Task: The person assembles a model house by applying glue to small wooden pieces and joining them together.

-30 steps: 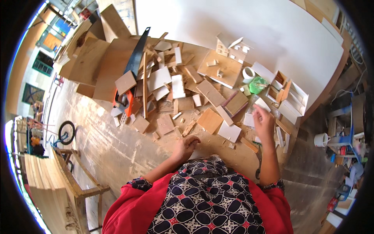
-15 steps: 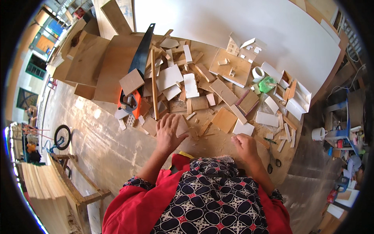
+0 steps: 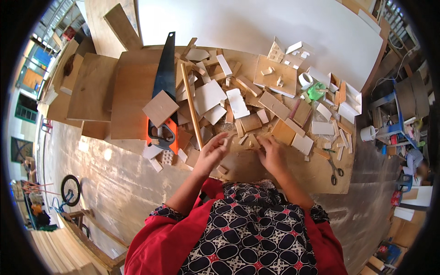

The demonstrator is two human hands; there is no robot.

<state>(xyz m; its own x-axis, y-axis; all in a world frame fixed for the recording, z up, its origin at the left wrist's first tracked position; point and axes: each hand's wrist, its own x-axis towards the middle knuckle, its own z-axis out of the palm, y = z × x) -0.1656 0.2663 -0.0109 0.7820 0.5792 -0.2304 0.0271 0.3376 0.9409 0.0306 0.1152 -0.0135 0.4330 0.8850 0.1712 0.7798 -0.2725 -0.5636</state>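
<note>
My left hand is raised over the near edge of the worktable, its fingers curled together. A small pale bit shows at its fingertips, too small to tell its kind. To the right, my right hand reaches down with thumb and fingers apart beside some small wood scraps. Beyond both hands lies a heap of offcuts, among them a white board piece and a brown wood block. A long thin wooden strip leans over the heap and ends near my left hand.
A handsaw with an orange and black handle lies at left under a square wood piece. Scissors rest at right. Farther back are a small model house, a tape roll and a green container.
My left hand has gone from spread flat to curled and moved right. My right hand has opened from a fist and moved left toward the scraps. The view has shifted slightly.
</note>
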